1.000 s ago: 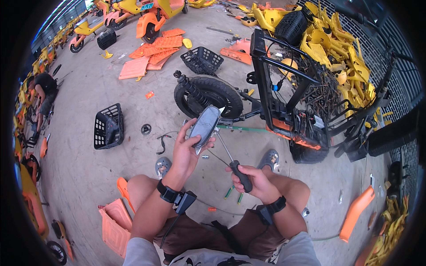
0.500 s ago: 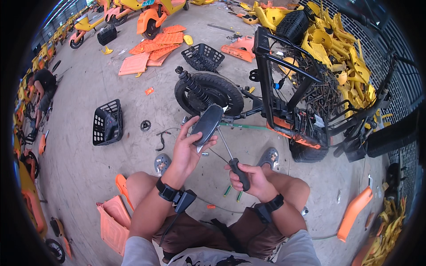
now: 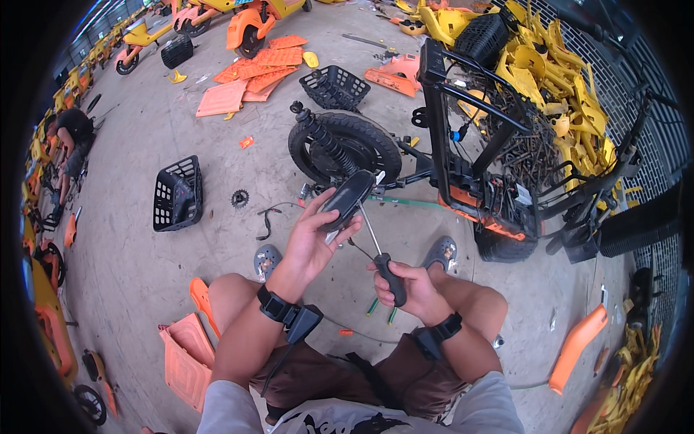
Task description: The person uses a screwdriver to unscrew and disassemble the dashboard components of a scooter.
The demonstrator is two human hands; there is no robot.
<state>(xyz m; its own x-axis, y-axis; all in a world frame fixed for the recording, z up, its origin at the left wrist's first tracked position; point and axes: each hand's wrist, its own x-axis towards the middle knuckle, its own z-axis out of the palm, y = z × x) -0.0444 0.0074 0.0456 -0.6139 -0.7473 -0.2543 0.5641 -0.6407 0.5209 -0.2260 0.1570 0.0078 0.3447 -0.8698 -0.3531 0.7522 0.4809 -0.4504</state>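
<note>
My left hand (image 3: 312,239) is closed around a black oval part (image 3: 350,200) with a smooth face and a thick rim; its exact kind I cannot make out. A screwdriver (image 3: 390,278) with a dark handle and thin metal shaft is gripped in my right hand (image 3: 413,291). Its shaft points up and left, the tip meeting the right edge of the oval part; whether it sits in a gap there is hidden. Just beyond the part lie a black-tyred wheel (image 3: 381,148) and a shock absorber (image 3: 329,139).
A stripped black scooter frame (image 3: 442,137) stands ahead on the right, before a heap of yellow panels (image 3: 531,69). Black baskets (image 3: 168,210) and orange panels (image 3: 220,100) lie about the floor. A small sprocket (image 3: 240,197) is left of my hands. Another person (image 3: 72,137) crouches far left.
The oval part has been turned in my left hand, so more of its edge shows and less of its broad face. The screwdriver stays against it, with my right hand nearly still.
</note>
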